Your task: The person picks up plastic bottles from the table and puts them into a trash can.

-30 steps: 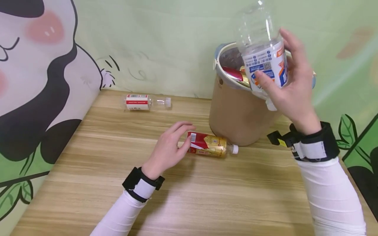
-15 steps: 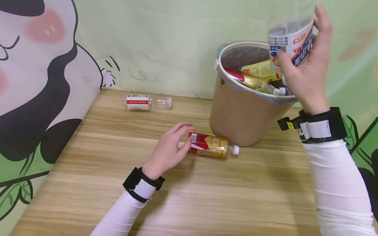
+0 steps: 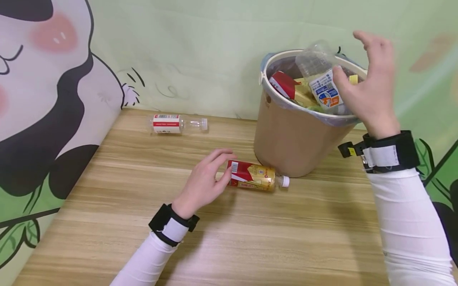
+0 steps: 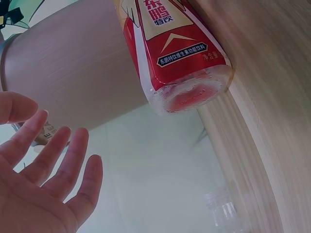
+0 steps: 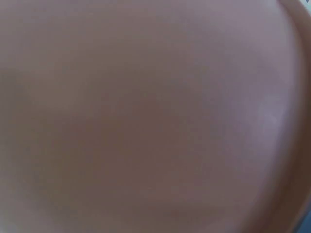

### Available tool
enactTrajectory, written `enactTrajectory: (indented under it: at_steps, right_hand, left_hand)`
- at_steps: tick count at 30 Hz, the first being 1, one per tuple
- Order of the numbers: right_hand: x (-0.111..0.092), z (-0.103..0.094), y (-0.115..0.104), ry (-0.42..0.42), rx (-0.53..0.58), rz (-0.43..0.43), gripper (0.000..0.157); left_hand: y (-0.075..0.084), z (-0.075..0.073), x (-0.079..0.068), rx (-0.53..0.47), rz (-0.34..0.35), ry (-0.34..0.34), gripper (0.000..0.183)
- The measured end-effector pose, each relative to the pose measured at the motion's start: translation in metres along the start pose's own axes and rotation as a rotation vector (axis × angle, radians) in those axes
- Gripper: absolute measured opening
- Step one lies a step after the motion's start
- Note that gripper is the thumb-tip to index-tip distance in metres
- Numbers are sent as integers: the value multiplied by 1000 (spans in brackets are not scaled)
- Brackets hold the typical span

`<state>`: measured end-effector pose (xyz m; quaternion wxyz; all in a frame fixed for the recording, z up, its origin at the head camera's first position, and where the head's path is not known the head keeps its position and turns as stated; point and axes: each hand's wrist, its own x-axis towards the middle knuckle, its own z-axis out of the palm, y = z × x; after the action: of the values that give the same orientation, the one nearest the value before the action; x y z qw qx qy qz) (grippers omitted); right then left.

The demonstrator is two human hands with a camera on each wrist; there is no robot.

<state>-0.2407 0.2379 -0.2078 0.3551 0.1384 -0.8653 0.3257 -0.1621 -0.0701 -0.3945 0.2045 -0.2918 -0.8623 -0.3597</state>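
Note:
In the head view, a clear plastic bottle (image 3: 323, 89) with a white, blue and orange label lies slanted inside the brown trash bin (image 3: 293, 139). My right hand (image 3: 373, 85) is over the bin's right rim, thumb and fingers spread apart, its thumb overlapping the label's edge. A red and gold drink bottle (image 3: 252, 175) with a white cap lies on the table by the bin's foot. My left hand (image 3: 204, 180) hovers at that bottle's base with relaxed fingers, and the left wrist view shows the hand (image 4: 48, 179) apart from it. The bin's blurred wall (image 5: 146, 116) fills the right wrist view.
Another clear bottle (image 3: 166, 124) with a red and white label lies at the back of the wooden table (image 3: 229, 246). Several used bottles, one with a red label (image 3: 284, 84), are inside the bin. A printed cloth backdrop (image 3: 200, 51) stands behind.
My right hand first moved right and up with the clear bottle, then let go of it. The bottle dropped into the bin, onto the others. My left hand has stayed still.

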Motion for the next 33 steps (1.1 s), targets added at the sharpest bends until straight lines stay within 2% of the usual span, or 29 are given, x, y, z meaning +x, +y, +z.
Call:
enactTrajectory:
  at_steps: [3, 8, 12, 18, 22, 27, 33]
  right_hand:
    - [1, 1, 12, -123, -41, 40, 56]
    - [2, 0, 21, -326, -150, 114, 59]
    - [2, 0, 25, -425, -211, 117, 59]
    - [4, 0, 29, -485, -174, 75, 63]
    - [5, -1, 29, -523, -136, 63, 58]
    - [6, -3, 28, -566, -169, 59, 50]
    - [8, -6, 26, -607, -236, 33, 48]
  left_hand:
    - [1, 0, 0, 9, -2, -4, 27]
    - [2, 0, 0, 16, -11, -13, 27]
    - [2, 1, 0, 17, -15, -19, 27]
    - [2, 2, -1, 10, -14, -16, 27]
    - [1, 2, -2, 9, -12, -20, 28]
    - [1, 3, -2, 12, -23, -36, 28]
    - [1, 3, -3, 5, -19, -42, 28]
